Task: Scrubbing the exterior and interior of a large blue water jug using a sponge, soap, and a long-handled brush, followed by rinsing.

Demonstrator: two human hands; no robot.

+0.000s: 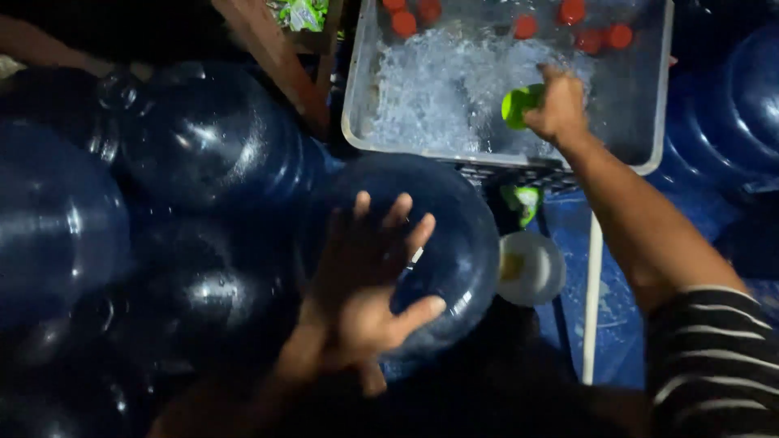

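- The fingers (381, 223) of the left hand (369, 284) were spread wide open and lay flat on the round side of a big blue water jug (454, 243); they pressed on it and did not wrap round anything.
- The fingers (560, 101) of the right hand (558, 109) were curled tight round a small green sponge (519, 105); it looked soft, though it was a bit blurry.
- The sponge was held over a grey tub (507, 158), just past the jug; the tub had foamy water (446, 89) in it, and red caps (572, 12) sat near its far side.
- I think the sponge was being wetted for washing; a good squeeze in the foam would fill it with soap; too much water would drip all over.
- I think the flat left hand kept the jug from rolling; the jug was round and looked wet, so a firm push down was wise.
- A white bowl (531, 268) sat just beside the jug, down by a blue sheet (608, 300); a green scrap (523, 201) lay near it.
- More dark blue jugs (203, 138) were packed close on the left; a wooden leg (276, 57) stood behind them; the arm (649, 235) wore a striped sleeve (714, 357).
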